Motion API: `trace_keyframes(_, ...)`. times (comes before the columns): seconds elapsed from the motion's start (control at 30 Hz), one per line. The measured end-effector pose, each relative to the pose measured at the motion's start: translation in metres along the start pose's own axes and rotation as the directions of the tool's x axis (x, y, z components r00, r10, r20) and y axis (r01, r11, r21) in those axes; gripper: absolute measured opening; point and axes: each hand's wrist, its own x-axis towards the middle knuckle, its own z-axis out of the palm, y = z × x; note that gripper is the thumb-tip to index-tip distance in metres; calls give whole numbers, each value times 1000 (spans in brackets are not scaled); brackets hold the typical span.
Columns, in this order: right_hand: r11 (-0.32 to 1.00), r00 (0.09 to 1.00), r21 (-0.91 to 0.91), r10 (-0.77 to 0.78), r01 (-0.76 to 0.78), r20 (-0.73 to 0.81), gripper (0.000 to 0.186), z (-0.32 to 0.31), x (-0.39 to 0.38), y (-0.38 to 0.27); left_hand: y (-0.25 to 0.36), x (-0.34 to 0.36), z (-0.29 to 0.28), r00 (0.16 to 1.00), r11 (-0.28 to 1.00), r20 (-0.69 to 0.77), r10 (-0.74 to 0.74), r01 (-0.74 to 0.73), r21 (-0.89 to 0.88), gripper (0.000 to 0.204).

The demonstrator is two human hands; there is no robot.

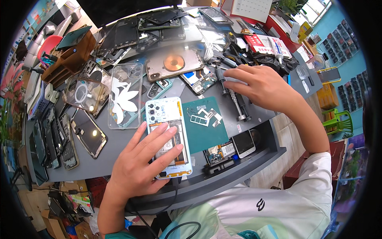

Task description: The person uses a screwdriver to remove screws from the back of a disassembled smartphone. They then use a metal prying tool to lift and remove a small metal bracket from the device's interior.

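Note:
My left hand [145, 159] lies across an opened light-blue phone [175, 109], fingers spread over its exposed battery and inner parts. A cable runs from the phone's lower end toward me. Beside it, a green sheet [199, 141] carries a SIM tray [199, 120], a pale bracket-like piece [215, 117] and tiny screws. Over on the right, my right hand [256, 85] reaches above a group of screwdrivers [235, 104], its fingers stretched out and apart. Its fingertips come close to one dark handle [220, 75]; whether they touch it is unclear. The right thumb is hidden.
Behind the phone lie a back cover with a copper coil [174, 63] and a bare phone board [205, 81]. Clear cases [126, 123] and phone frames [88, 133] crowd the left. An open drawer [254, 163] at the front holds phones. A red-white box [258, 43] stands back right.

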Motion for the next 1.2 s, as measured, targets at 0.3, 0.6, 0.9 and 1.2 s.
trace_keyframes(0.3,973,978,-127,-177,191,111,19,11,25,24,-2,0,-2,1000,999,-15,11,-11,-36,90)
trace_keyframes(0.6,350,787,936,568,35,-242,31,-1,29,-11,-5,-1,0,1000,997,-28,6,-8,-77,79)
trace_keyframes(0.9,243,890,970,448,-33,-82,31,-6,61,-69,-5,-2,0,1000,998,-15,-5,4,-60,81)
trace_keyframes(1.2,383,942,924,309,4,-132,33,-1,64,-71,-5,-3,3,999,999,-35,-6,4,-37,80)
